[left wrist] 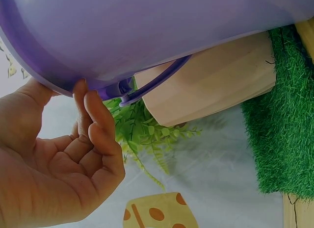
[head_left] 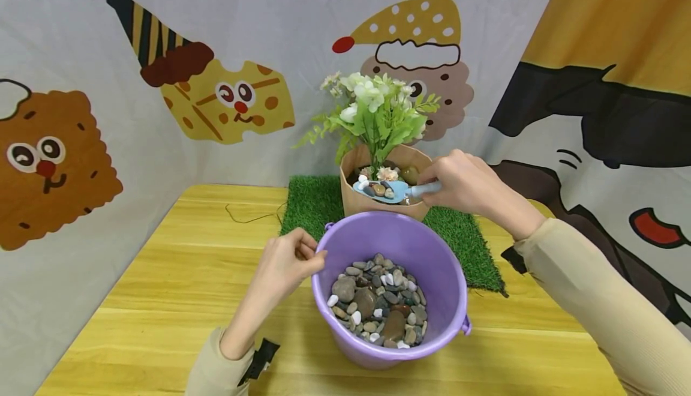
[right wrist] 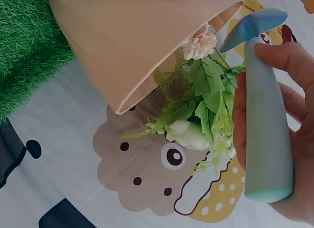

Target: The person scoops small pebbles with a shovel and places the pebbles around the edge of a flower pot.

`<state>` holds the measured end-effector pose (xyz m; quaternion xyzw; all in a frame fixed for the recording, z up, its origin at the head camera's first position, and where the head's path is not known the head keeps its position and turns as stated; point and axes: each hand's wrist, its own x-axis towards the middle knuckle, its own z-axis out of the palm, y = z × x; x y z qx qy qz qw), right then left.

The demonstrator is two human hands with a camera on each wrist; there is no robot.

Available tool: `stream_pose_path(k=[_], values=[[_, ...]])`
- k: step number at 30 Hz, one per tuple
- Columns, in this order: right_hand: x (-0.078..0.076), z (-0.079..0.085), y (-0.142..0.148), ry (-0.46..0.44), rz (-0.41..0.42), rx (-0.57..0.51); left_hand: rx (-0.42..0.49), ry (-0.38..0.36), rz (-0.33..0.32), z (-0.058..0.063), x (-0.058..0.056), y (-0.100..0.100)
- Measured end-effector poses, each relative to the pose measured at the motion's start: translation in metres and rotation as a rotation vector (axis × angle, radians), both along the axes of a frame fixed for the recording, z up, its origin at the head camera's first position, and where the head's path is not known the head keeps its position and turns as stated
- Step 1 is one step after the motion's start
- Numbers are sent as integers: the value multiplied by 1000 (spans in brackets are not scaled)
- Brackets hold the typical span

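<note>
A purple bucket (head_left: 388,234) stands on the table with many grey, brown and white pebbles (head_left: 378,300) in its bottom. My left hand (head_left: 288,264) pinches the bucket's rim at its left side; the left wrist view shows the thumb and fingers (left wrist: 100,115) at that rim, close to the handle joint. In my right hand (head_left: 459,183) is the grey handle of a small blue trowel (head_left: 398,191). Several pebbles (head_left: 379,189) lie in its scoop, which is over the near side of a tan planter (head_left: 353,204). White flowers (head_left: 372,93) with green leaves rise from the planter.
The planter stands on a green artificial grass mat (head_left: 475,246), right behind the bucket. A thin dark wire (head_left: 248,221) lies on the wooden table (head_left: 216,264) left of the mat. Behind hangs a cloth (head_left: 259,12) printed with cartoon figures.
</note>
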<state>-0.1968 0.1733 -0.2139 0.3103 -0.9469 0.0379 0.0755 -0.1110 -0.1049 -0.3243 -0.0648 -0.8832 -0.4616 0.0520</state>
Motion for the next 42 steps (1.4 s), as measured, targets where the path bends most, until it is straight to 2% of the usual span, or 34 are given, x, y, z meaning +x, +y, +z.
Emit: stream_pose_path(k=[6, 17, 26, 35, 42], values=[[-6, 2, -12, -30, -83, 28, 2, 4, 3, -1, -1, 0], [-17, 6, -34, 3, -134, 133, 1, 11, 0, -1, 0, 0], [-21, 11, -55, 22, -159, 253, 12, 7, -3, -1, 0, -1], [-20, 19, -64, 28, -171, 296, 15, -1, -2, 0, -1, 0], [-17, 23, -70, 83, -167, 359, 5, -3, 5, 0, -1, 1]])
